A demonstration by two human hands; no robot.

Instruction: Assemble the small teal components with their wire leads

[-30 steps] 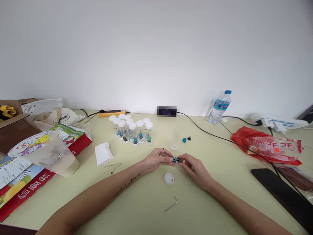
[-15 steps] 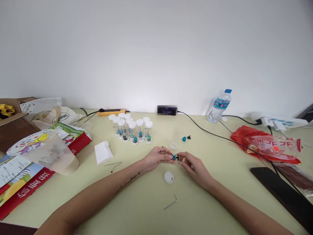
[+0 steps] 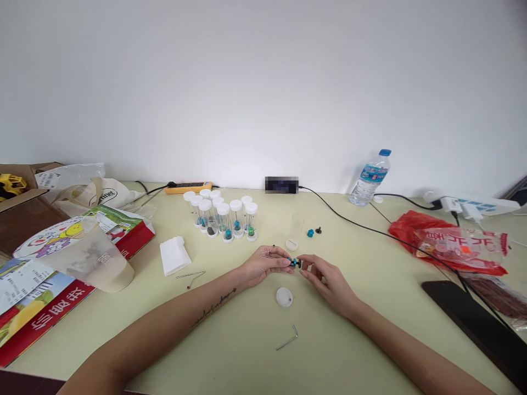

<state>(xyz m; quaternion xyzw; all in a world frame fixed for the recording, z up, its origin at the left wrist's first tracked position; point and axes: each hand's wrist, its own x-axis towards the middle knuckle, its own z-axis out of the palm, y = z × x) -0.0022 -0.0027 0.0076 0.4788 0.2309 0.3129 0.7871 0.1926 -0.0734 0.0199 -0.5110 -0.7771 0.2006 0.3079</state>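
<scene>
Broadly, the background is filled by a white wall [image 3: 247,99], against which a pale green table [image 3: 230,351] is set. Toward the wall, a cluster of white-capped tubes [image 3: 223,222] is stood upright. Nearer, the left hand [image 3: 265,267] is closed, with the right hand [image 3: 328,280] held beside it, fingers curled. Below them an L-shaped metal key [image 3: 287,342] is seen, and between key and hands a round white lid [image 3: 283,297] is laid. By the left thumb and fingers a blue-and-black part [image 3: 293,263] is gripped, between the hands; whether it is also pinched by the right fingertips cannot be told. Beyond, a small blue piece [image 3: 310,233] is seen.
</scene>
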